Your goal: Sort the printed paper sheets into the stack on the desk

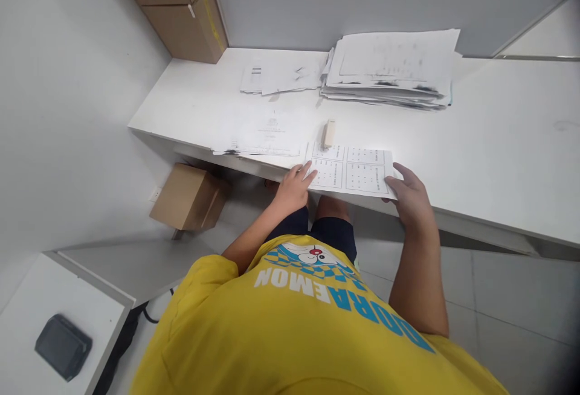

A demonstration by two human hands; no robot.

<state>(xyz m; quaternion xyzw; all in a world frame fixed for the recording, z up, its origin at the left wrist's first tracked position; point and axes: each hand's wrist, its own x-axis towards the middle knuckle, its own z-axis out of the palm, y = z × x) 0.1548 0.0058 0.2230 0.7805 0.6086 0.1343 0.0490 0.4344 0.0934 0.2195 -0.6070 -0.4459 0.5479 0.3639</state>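
"What fills most of the space there?"

"A long, white, smooth-topped table point(498, 141); towards the back lies a thick, uneven stack of white paper point(394, 63) with dark smudges along its edges; nearer the front, on the person's left, a spread of thin white printed papers point(267, 132) lies flat."

"And the piece being handled?"

"A white, rectangular paper sheet point(367, 173), printed with boxed grids in black; it lies at the table's front edge, between the person's two hands; I can't tell whether it is one layer or several."

"How would it handle?"

"Light, I'd judge; stiff enough to lie flat, yet quick to bend or crease if squeezed from both ends; it would probably slide easily on that smooth top, so a gentle grip at opposite short edges seems best, keeping it level."

"How are the hands set?"

"The right hand point(411, 197) pinches the right edge, thumb on top, the fingers partly hidden; the left hand point(293, 188) has its fingers a little spread at the left edge, fingertips on the paper; whether its thumb grips, I can't tell."

"Anything smaller?"

"A small, cream-coloured, oblong block point(329, 133) at the sheet's far edge, apparently overlapping it; it could drag or topple if the paper were pulled."
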